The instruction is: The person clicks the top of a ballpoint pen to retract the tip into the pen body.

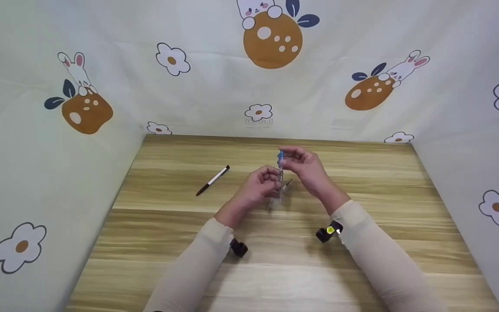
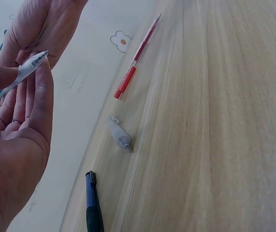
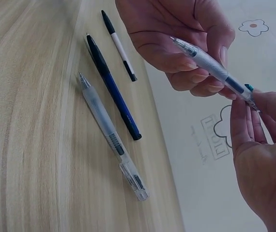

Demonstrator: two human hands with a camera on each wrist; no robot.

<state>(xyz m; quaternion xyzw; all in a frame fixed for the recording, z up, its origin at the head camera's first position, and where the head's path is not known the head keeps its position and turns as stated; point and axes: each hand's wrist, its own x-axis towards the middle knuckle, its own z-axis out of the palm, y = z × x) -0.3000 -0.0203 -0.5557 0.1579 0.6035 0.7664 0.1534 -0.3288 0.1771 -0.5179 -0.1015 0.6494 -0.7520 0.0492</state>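
A small tabletop recording booth — not a lived-in room.
A wood-grain table (image 1: 167, 260) is closed in on three sides by pale cloth walls (image 1: 215, 95) printed with cartoon rabbits and flowers — pens (image 3: 111, 99) lie scattered on it.

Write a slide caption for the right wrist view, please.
Both hands hold a clear pen above three pens on the table.

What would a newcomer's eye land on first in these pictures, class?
First, the two hands above the middle of the wooden table: the left hand and right hand together hold a translucent grey pen with a teal end in the air. Below them lie a dark blue pen and a clear frosted pen side by side, and farther left a white pen with black ends lies alone.
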